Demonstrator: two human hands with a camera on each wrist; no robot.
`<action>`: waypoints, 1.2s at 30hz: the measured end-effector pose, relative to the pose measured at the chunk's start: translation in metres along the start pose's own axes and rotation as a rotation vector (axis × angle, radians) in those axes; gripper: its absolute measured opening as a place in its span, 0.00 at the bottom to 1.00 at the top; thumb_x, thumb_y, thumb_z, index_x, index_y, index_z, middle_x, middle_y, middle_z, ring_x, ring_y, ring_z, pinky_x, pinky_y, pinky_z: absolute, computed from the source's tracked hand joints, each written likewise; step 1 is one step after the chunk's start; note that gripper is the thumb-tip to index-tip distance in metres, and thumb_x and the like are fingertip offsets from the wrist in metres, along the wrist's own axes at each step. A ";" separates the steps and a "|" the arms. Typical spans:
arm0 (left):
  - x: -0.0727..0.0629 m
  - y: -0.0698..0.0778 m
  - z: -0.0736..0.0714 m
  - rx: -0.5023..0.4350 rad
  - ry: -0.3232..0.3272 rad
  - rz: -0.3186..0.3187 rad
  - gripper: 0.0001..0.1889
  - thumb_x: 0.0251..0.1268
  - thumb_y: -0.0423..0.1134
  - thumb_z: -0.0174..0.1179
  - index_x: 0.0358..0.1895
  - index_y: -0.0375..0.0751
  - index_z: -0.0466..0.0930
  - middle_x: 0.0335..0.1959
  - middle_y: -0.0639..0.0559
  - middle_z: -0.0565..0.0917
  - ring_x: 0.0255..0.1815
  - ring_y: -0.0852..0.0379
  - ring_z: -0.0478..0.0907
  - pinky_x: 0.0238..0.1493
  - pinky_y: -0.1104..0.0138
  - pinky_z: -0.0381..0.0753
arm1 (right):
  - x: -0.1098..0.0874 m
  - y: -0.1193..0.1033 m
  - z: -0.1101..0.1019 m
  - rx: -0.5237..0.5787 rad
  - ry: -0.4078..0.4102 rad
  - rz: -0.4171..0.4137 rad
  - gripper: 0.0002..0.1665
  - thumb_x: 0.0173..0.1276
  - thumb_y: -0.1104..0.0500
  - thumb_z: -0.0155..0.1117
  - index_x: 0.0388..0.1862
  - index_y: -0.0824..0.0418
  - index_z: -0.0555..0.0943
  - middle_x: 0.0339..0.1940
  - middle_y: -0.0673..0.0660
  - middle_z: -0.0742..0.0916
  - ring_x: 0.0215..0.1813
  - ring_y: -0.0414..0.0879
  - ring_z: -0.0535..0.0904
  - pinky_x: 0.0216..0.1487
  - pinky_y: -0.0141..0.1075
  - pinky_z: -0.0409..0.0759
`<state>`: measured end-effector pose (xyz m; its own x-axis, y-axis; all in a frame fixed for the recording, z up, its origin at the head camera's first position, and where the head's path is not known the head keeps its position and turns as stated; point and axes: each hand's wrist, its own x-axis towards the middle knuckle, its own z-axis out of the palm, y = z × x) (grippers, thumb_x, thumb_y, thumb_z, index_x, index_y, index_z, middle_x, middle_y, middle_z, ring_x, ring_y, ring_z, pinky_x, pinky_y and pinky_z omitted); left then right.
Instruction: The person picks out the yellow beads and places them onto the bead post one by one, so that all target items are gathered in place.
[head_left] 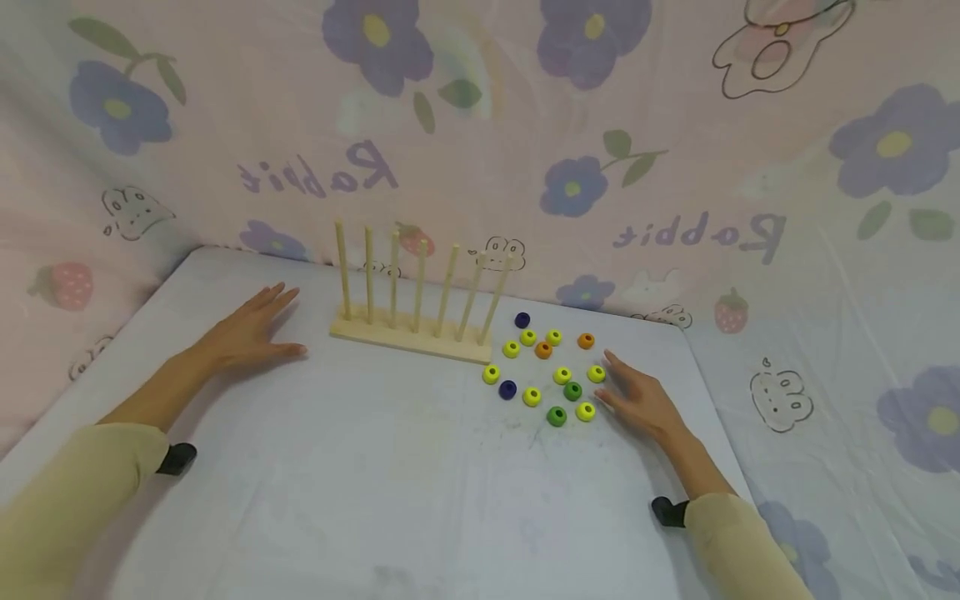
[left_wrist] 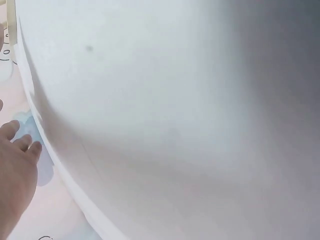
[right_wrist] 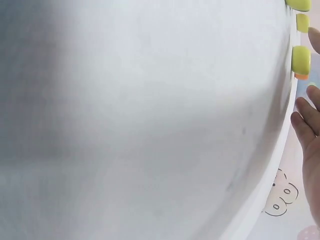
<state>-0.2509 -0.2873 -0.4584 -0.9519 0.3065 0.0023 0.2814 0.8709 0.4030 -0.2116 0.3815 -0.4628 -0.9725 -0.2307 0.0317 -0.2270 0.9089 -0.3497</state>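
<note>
My left hand reaches over the white table to the left of a wooden peg rack, its fingers extended and nothing in its grasp. The rack has a flat base with several upright pegs, all bare. On the right, my right hand is beside a scatter of round beads with holes, fingers loosely extended and holding nothing. Nearest its fingertips is a yellow bead. Among the others are a green bead, an orange bead and a dark blue bead. The right wrist view shows a yellow bead near the fingers.
The white table ends at a patterned cloth hanging behind it and at both sides. Another dark blue bead lies close to the rack's right end. Faint smudges mark the tabletop below the beads.
</note>
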 end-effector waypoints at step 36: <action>0.046 0.037 0.014 -0.518 -0.034 0.001 0.38 0.57 0.34 0.73 0.72 0.33 0.66 0.61 0.30 0.77 0.58 0.37 0.78 0.60 0.51 0.78 | 0.010 -0.007 0.012 0.271 0.148 0.102 0.22 0.67 0.61 0.70 0.60 0.60 0.82 0.56 0.60 0.85 0.54 0.53 0.83 0.55 0.46 0.83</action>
<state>-0.2821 -0.2355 -0.4561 -0.9445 0.3276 -0.0233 0.1774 0.5687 0.8032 -0.2195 0.3690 -0.4711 -0.9911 -0.0720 0.1123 -0.1251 0.7946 -0.5942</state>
